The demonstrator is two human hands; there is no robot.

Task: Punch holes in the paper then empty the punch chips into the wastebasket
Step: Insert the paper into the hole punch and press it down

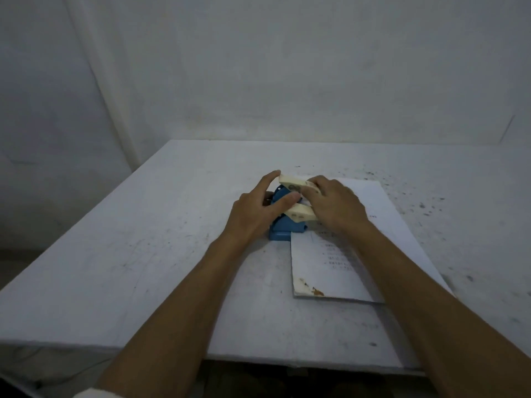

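Observation:
A blue hole punch [283, 229] with cream handle arms [296, 183] stands on the white table [143, 254], at the left edge of a printed paper sheet [330, 271]. The sheet's left edge sits in the punch's slot. My left hand [255, 209] grips the punch from the left, with its fingertips on the upper cream arm and its thumb by the lower one. My right hand [334, 203] lies over the cream arms from the right and rests partly on the paper. No wastebasket is in view.
The paper has brown stains near its front left corner [311, 288]. Dark specks dot the table at the back right [413, 196]. A white wall [287, 67] stands right behind the table. The table's front edge is close to my body.

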